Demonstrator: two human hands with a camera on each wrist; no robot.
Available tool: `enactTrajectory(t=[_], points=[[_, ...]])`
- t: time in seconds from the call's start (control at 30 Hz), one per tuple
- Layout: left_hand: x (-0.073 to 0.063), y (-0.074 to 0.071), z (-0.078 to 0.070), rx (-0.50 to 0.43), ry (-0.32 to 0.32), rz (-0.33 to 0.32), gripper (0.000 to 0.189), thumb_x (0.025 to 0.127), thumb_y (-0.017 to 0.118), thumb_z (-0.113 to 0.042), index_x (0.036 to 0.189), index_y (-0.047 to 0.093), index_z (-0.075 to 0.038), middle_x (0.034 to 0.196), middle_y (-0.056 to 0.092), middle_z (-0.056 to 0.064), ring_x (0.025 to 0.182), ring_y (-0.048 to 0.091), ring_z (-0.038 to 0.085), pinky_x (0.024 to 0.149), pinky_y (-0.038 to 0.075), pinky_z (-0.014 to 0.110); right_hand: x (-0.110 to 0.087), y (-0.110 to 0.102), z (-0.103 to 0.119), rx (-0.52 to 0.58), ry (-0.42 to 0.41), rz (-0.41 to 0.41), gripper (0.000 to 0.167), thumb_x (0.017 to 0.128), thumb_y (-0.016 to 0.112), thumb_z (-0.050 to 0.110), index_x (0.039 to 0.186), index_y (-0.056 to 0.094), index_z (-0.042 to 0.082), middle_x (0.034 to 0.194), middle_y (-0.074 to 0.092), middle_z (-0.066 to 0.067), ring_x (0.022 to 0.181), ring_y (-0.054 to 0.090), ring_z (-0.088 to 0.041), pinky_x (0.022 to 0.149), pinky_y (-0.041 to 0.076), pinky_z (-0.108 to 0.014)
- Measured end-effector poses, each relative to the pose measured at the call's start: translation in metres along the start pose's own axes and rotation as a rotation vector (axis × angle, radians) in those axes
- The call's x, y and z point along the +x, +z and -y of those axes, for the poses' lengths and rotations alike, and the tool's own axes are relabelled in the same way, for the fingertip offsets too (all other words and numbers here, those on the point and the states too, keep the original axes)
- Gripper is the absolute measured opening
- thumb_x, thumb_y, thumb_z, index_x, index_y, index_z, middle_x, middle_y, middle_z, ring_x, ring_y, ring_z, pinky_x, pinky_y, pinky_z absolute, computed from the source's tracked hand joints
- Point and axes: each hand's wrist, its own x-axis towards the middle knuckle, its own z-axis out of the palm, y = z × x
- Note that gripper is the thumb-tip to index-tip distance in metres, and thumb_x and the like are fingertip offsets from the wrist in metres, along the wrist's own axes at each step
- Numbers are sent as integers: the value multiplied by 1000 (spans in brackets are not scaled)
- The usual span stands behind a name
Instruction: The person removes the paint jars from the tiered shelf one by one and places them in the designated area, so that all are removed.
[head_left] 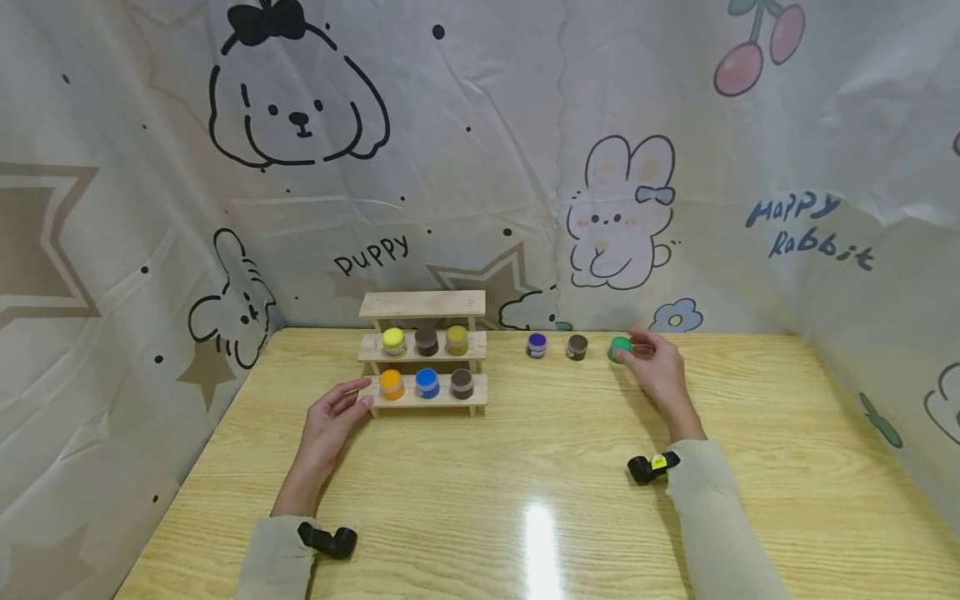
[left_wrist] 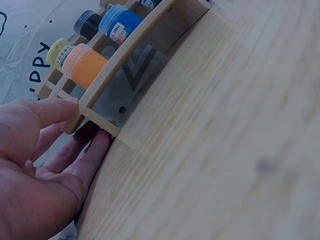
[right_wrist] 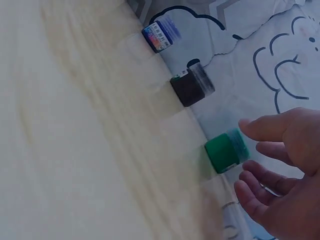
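Note:
My left hand point(head_left: 330, 421) holds the left end of a three-step wooden rack point(head_left: 422, 303), with fingertips at the bottom step and its leg point(left_wrist: 100, 121). On the bottom step stand an orange paint jar point(head_left: 392, 384), a blue one point(head_left: 427, 382) and a dark one point(head_left: 462, 383). The middle step bears a yellow jar point(head_left: 393, 342), a dark jar point(head_left: 426, 341) and an olive-yellow jar point(head_left: 457, 340). Over at the right, my right hand point(head_left: 657, 371) has its thumb and fingers spread around the lid of a green paint jar point(right_wrist: 224, 152), which stands on the table.
Left of the green jar, a dark brown jar point(head_left: 577, 347) and a purple-blue jar point(head_left: 536, 346) stand in a row near the table's back edge. A printed curtain point(head_left: 480, 192) hangs behind the wood-grain table point(head_left: 465, 500). The rack's top step holds no jars.

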Motion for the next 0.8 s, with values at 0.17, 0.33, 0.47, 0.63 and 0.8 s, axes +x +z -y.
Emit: enactTrajectory(t=[0.17,0.33,0.47,0.63,0.8], points=[[-1,0,0,-2,-6,4,47,100,70,-15,143,57,-2,144,55,14,122,54,13,96,55,23,-4,-4,7,-13,-53,-46,50,98,72,20,141,57,-2,140,55,-23,128,49,-41,104,49,-53],[-2,-1,1,2,-19,0,47,100,70,-15,144,56,-3,146,54,14,120,55,10,95,55,22,-5,-2,14,-28,-91,-80,49,98,71,17,141,56,-1,140,56,-23,127,52,-40,101,52,-52],[-2,-1,1,-6,-14,-7,46,100,70,-14,143,57,-2,144,56,14,114,59,6,95,56,22,-6,0,25,-20,-125,-104,48,98,71,14,141,55,-1,138,57,-22,125,54,-38,100,53,-51],[-1,1,-1,2,-8,-5,47,100,70,-15,143,57,-3,143,56,13,115,57,7,95,56,22,-12,3,46,53,-168,-84,46,98,70,15,139,56,-1,135,58,-21,123,56,-38,101,52,-53],[-2,1,-1,1,-5,-6,46,100,70,-16,143,57,-2,144,56,12,121,54,10,95,55,21,-18,10,64,116,-219,-36,44,99,70,15,138,57,-1,135,60,-22,121,59,-38,100,53,-52]])
